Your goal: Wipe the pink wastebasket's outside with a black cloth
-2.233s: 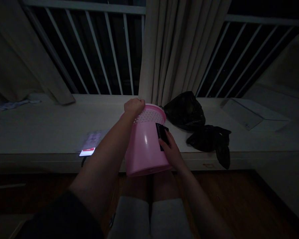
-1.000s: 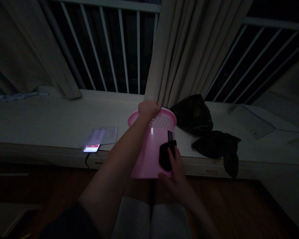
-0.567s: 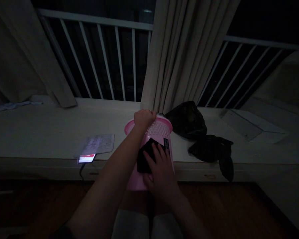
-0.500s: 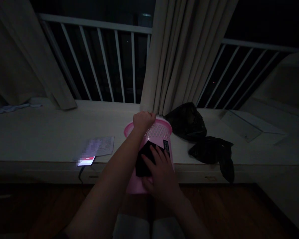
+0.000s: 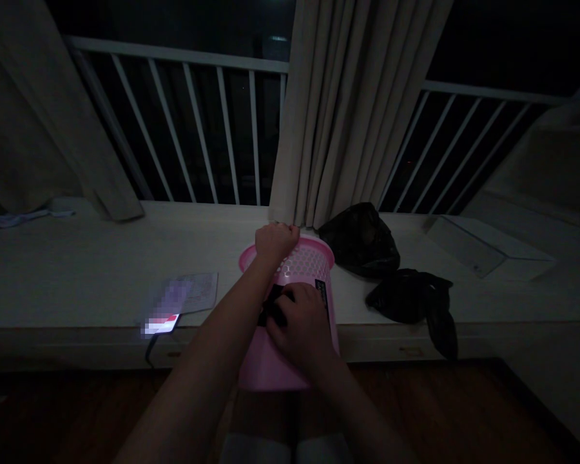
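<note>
A pink plastic wastebasket (image 5: 265,364) with a honeycomb-pierced upper wall is in front of me, in the middle of the view. My left hand (image 5: 276,241) is closed over its far rim, with the fingers curled out of sight. Against the basket's near wall, my right hand (image 5: 303,328) bunches a black cloth (image 5: 273,304) under bent fingers. Much of the cloth is hidden by that hand and my left forearm. A small black label (image 5: 321,293) shows on the wall just right of my right hand.
Two black plastic bags, one at the back (image 5: 360,238) and one nearer (image 5: 413,296), lie right of the basket on the white ledge (image 5: 101,264). A lit phone (image 5: 162,323) and papers (image 5: 203,291) are left. Curtains (image 5: 314,116) hang behind.
My right hand has gone from spread flat over the cloth to curled, gathering it into a smaller bunch. My left hand keeps its hold on the rim. The view has shifted slightly.
</note>
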{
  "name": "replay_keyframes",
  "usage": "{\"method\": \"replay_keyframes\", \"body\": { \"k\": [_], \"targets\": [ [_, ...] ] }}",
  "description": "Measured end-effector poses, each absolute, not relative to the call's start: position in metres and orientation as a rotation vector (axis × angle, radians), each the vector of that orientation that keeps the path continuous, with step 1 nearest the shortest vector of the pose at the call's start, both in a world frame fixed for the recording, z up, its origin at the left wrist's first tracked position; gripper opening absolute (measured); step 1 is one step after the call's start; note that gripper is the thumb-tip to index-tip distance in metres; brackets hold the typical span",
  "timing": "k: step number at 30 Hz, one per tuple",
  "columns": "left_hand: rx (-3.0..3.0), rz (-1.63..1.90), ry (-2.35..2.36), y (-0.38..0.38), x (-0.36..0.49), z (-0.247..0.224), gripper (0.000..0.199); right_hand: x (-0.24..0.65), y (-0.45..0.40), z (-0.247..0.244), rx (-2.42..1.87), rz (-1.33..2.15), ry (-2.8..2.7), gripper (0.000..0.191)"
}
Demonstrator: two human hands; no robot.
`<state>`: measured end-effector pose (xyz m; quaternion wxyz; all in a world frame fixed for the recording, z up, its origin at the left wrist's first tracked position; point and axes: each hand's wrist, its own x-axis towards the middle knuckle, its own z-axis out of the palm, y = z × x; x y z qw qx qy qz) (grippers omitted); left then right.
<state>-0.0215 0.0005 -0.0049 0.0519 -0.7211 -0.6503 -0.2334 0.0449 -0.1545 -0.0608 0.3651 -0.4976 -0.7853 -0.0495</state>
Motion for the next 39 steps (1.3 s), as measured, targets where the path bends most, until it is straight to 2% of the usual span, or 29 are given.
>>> {"method": "replay_keyframes", "body": {
  "k": [3, 8, 11, 15, 19, 23, 27, 33, 39],
  "targets": [
    [-2.201, -0.728, -1.966, 0.001, -0.019, -0.006, 0.054, 0.046, -0.156, -0.061, -1.247, -0.101, -2.061, 0.009],
    [-2.213, -0.722, -1.962, 0.0, -0.011, -0.005, 0.053, 0.05, -0.159, -0.061, -1.523, -0.117, -1.716, 0.014],
    [-2.25, -0.721, -1.935, -0.001, -0.008, -0.003, 0.054, 0.053, -0.161, -0.063, -1.34, -0.057, -1.911, 0.011],
    [-2.253, -0.692, -1.924, -0.002, -0.005, -0.002, 0.053, 0.056, -0.162, -0.065, -1.401, -0.049, -1.705, 0.011],
    [-2.265, -0.684, -1.903, -0.002, -0.005, -0.002, 0.054, 0.059, -0.162, -0.067, -1.221, -0.012, -1.854, 0.011],
    [-2.214, -0.691, -1.928, -0.002, -0.007, -0.004, 0.052, 0.059, -0.161, -0.067, -1.283, -0.018, -1.661, 0.012],
    [-2.208, -0.681, -1.92, -0.003, -0.008, -0.003, 0.054, 0.06, -0.161, -0.07, -1.094, 0.086, -1.795, 0.013],
    [-2.204, -0.646, -1.906, -0.009, -0.008, 0.001, 0.053, 0.069, -0.158, -0.076, -1.139, 0.489, -1.222, 0.021],
    [-2.205, -0.626, -1.906, -0.009, -0.006, 0.0, 0.053, 0.075, -0.155, -0.078, -1.088, 0.634, -0.855, 0.034]
  ]
}}
